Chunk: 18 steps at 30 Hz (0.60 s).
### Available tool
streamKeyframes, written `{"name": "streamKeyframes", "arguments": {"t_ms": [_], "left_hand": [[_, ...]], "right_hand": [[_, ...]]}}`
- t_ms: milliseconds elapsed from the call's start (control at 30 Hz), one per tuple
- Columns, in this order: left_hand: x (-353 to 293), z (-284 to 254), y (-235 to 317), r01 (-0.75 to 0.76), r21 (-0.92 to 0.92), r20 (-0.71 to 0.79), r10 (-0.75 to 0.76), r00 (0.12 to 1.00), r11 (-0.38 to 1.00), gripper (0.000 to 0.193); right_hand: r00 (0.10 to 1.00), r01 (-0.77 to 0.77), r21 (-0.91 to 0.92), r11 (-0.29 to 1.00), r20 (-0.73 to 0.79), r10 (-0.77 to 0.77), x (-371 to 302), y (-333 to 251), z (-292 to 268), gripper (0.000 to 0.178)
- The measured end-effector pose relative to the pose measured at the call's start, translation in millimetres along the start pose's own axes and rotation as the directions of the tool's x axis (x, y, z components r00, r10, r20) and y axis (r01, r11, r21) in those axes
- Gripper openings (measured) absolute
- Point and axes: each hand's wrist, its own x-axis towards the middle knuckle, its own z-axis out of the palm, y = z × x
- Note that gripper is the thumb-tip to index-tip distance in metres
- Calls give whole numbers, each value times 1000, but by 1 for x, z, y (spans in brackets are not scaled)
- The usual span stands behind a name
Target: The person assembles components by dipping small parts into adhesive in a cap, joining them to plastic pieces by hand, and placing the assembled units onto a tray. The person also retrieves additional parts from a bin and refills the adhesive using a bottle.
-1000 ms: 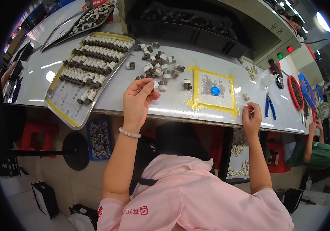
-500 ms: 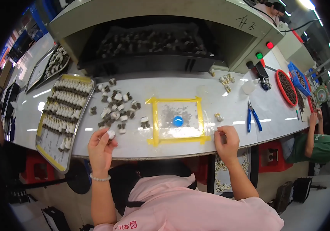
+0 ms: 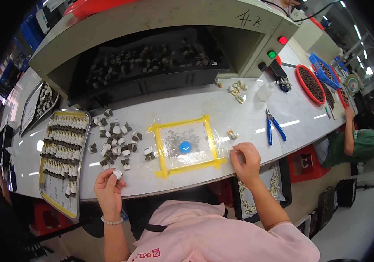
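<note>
While L hand [image 3: 108, 187] pinches white pc [image 3: 118, 174] at 8 o'clk, R hand [image 3: 248, 162] curls at 4, grip unclear. Glossy white tbl [image 3: 244, 124] spans ctr; co-worker [image 3: 362, 143] at 3.

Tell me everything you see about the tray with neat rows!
The tray is long, silvery, metal-looking, with rounded corners and yellow strips at both ends. Little white-and-dark pieces sit in rows across most of it; the near end has none. It lies on the white table, near end poking past the edge. The left hand is beside it, not touching.
</note>
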Motion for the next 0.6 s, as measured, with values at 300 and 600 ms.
{"name": "streamKeyframes", "arguments": {"t_ms": [300,600], "left_hand": [[3,-3,-2,119,-95,185,-99,978,988,17],[-4,37,-9,447,-241,496,-286,820,862,18]], "right_hand": [[948,-252,40,967,-191,255,1,-1,4,19],[890,-446,80,892,-72,451,13,10,2,42]]}}
